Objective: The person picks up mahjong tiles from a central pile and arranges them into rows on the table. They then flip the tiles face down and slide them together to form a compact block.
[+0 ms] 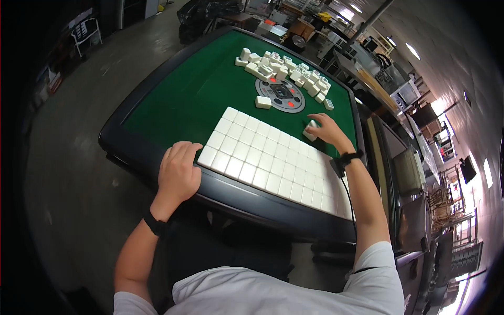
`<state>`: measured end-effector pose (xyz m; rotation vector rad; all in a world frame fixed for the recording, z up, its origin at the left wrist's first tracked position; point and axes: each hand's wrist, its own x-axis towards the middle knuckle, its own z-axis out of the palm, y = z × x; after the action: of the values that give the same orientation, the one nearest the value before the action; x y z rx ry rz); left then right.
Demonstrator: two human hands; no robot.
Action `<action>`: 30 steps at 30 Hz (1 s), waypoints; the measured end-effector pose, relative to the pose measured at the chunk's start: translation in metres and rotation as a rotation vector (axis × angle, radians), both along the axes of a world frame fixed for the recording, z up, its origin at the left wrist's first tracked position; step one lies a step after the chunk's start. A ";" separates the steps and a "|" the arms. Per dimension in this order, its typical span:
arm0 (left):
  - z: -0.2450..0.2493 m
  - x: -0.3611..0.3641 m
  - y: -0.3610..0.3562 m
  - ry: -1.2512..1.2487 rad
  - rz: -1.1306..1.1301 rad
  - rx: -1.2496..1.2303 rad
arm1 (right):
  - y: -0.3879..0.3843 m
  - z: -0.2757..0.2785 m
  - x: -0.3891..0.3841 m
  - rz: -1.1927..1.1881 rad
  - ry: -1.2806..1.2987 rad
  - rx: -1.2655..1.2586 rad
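1. Our right hand (325, 128) is at the far edge of the grid (262, 157) of face-down tiles. Its fingers are closed on one tile (310, 131), pinched from above, and the tile touches or sits just above that edge; we cannot tell which.
2. Our left hand (178, 170) lies on the near rim of the bench (136, 152), just beside the grid's near left corner. Its fingers are curled loosely over the rim and hold nothing.
3. The grid fills the near part of the green felt in tight, even rows. The loose tiles (283, 71) lie scattered well apart from it, on the far side beyond the round dial (282, 94). A lone tile (263, 102) sits just beside the dial.
4. We judge the step in hand to be setting the held tile into line with the grid's far row.
5. The next move calls for lowering the tile flat and face down, then nudging it flush against its neighbours without pushing the row out of line. After that the fingers must let go cleanly, and the long reach to the loose tiles should pass clear of the grid.
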<state>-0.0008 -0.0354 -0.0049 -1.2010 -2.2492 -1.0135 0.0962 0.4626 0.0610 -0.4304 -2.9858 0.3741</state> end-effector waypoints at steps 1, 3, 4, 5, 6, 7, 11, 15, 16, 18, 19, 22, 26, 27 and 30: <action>-0.001 -0.001 0.000 -0.006 0.001 0.005 | -0.001 0.004 -0.008 -0.034 -0.111 0.042; -0.002 -0.001 0.000 -0.007 0.000 0.004 | -0.008 0.009 -0.013 -0.137 -0.179 0.042; -0.001 -0.001 0.000 -0.006 -0.001 0.003 | -0.012 0.010 -0.014 -0.231 -0.253 0.050; -0.001 -0.001 -0.001 -0.006 -0.001 0.003 | -0.011 0.005 -0.013 -0.245 -0.241 0.137; -0.001 0.000 -0.001 -0.004 -0.005 -0.002 | -0.015 0.007 -0.013 -0.248 -0.240 0.131; -0.001 0.000 -0.001 -0.004 -0.002 -0.007 | -0.021 0.013 -0.013 -0.311 -0.364 0.126; -0.003 -0.002 0.000 0.003 -0.002 -0.021 | -0.037 0.024 0.000 -0.455 -0.549 0.052; -0.005 -0.002 0.000 0.005 -0.003 -0.043 | -0.026 0.005 0.011 -0.327 -0.419 0.289; -0.005 -0.001 0.000 -0.002 0.006 -0.039 | -0.026 0.003 0.011 -0.354 -0.421 0.272; -0.005 -0.001 0.000 0.003 0.011 -0.039 | -0.025 0.002 0.014 -0.386 -0.413 0.247; -0.005 -0.001 0.000 0.002 0.019 -0.041 | -0.023 0.002 0.018 -0.412 -0.427 0.251; -0.006 -0.001 0.000 0.009 0.023 -0.045 | -0.009 0.000 0.043 -0.467 -0.451 0.287; -0.006 -0.002 0.002 0.021 0.023 -0.042 | 0.020 0.011 0.096 -0.548 -0.515 0.374; -0.005 -0.002 0.002 0.021 0.015 -0.045 | 0.029 0.011 0.103 -0.555 -0.518 0.369; -0.003 -0.001 0.003 -0.002 0.009 -0.040 | 0.049 0.008 0.102 -0.497 -0.442 0.237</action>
<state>-0.0014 -0.0326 -0.0081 -1.2055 -2.2842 -0.9715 0.1980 0.5116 0.0695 -1.3337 -3.1012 -0.1410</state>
